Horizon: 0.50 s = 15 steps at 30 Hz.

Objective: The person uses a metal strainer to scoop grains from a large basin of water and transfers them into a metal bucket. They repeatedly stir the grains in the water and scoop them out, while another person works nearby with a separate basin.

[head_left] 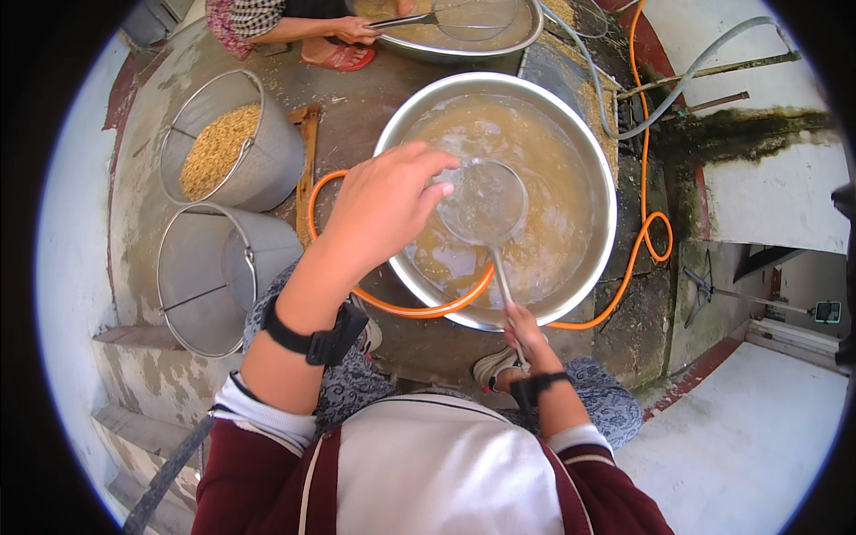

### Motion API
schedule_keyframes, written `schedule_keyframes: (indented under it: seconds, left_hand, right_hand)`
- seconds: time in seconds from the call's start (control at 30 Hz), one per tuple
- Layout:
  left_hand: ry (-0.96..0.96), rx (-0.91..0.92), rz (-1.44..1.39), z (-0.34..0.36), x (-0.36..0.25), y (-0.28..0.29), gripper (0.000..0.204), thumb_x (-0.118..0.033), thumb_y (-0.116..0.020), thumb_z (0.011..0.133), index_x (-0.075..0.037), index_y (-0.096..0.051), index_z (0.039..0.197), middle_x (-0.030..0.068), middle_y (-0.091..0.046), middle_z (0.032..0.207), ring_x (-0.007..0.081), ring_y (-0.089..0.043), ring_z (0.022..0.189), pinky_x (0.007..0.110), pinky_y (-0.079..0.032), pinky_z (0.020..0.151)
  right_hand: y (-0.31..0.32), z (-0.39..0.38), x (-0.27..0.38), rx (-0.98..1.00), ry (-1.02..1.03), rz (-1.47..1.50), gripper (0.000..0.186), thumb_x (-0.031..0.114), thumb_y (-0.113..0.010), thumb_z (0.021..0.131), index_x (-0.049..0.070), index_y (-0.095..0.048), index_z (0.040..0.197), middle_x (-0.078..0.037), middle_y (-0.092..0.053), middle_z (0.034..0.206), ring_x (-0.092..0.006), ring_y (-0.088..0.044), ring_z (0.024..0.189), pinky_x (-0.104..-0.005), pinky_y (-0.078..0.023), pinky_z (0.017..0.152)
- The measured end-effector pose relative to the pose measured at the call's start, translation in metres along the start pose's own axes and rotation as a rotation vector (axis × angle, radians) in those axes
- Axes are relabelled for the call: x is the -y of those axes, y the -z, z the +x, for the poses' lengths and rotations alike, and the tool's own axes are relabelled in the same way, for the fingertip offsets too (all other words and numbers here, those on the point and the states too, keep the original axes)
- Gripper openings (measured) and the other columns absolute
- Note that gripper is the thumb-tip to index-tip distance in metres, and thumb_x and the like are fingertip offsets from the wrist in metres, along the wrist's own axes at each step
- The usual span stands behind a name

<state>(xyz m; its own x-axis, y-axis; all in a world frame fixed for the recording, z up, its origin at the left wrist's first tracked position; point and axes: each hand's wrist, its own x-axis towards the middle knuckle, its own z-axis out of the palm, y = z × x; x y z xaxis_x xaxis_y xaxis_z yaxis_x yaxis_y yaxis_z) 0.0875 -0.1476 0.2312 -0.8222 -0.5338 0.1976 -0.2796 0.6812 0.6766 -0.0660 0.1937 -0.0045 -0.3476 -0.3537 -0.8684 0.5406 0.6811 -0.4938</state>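
Note:
My right hand (pixel 526 334) is wrapped round the handle of a round mesh skimmer (pixel 482 203). The skimmer's head is at the murky water in a large, wide metal basin (pixel 608 209). Over the basin's left side, my left hand (pixel 388 201) hovers beside the skimmer's left rim. Its thumb and forefinger are apart; the other fingers are partly hidden. Whether the fingertips touch the mesh, I cannot tell. An orange hose (pixel 419 312) loops over the near rim, its end in the water.
At left stand a metal bucket (pixel 276 134) of golden grain (pixel 221 150) and another bucket (pixel 205 276), tilted toward me. At the top, another person's hand (pixel 357 30) grips a strainer (pixel 473 18) over a second basin (pixel 499 52). A grey hose (pixel 687 85) curves at right.

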Motion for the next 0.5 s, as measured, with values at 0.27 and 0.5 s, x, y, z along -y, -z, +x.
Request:
schedule_keyframes:
  seconds: [0.27,0.5]
  left_hand:
    - [-0.033,0.084,0.028,0.009,-0.009,-0.02,0.022,-0.014,-0.067,0.087,-0.007,-0.068,0.108,0.0108,-0.065,0.095,0.0329,-0.065,0.089,0.042,-0.052,0.076]
    - [-0.033,0.111,0.022,0.011,-0.008,-0.027,0.023,-0.013,-0.067,0.087,-0.007,-0.068,0.109,0.0116,-0.064,0.095,0.034,-0.064,0.09,0.042,-0.052,0.078]
  right_hand:
    - [0.005,0.081,0.049,-0.055,0.1,0.115,0.035,0.042,-0.045,0.104,0.01,-0.05,0.091,0.002,-0.041,0.055,-0.0113,-0.038,0.039,-0.0279,-0.031,0.034]
    - [0.065,-0.028,-0.008,-0.212,-0.121,-0.096,0.036,0.045,-0.045,0.103,0.01,-0.052,0.098,-0.001,-0.048,0.058,-0.012,-0.037,0.035,-0.0258,-0.031,0.033]
